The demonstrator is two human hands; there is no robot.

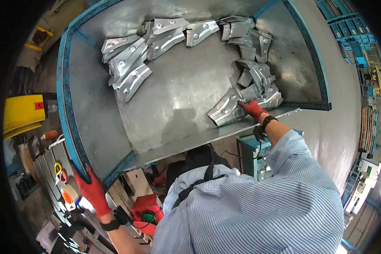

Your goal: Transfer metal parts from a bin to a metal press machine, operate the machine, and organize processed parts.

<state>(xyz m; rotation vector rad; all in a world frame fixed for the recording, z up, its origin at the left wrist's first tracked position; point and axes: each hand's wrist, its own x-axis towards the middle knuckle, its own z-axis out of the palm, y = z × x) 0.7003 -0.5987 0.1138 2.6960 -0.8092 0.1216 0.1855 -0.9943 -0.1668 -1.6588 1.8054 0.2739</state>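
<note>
My right hand (253, 109), in a red glove with dark fingertips, is closed on the edge of a stamped sheet-metal part (227, 108) in the near right of a large metal bin. That part lies tilted against others like it, such as a bent metal part (270, 98) just to its right. My left hand (92, 194), also red-gloved, grips the blue rim (66, 108) of the bin at its near left corner. Some of its fingers are hidden behind the rim.
Overlapping metal parts (129, 59) line the bin's left, far and right sides around its bare grey floor (182, 80). Left of the bin are a tape roll (69, 195), scissors (60, 172) and a yellow box (23, 113). A red container (147, 211) stands near my left forearm.
</note>
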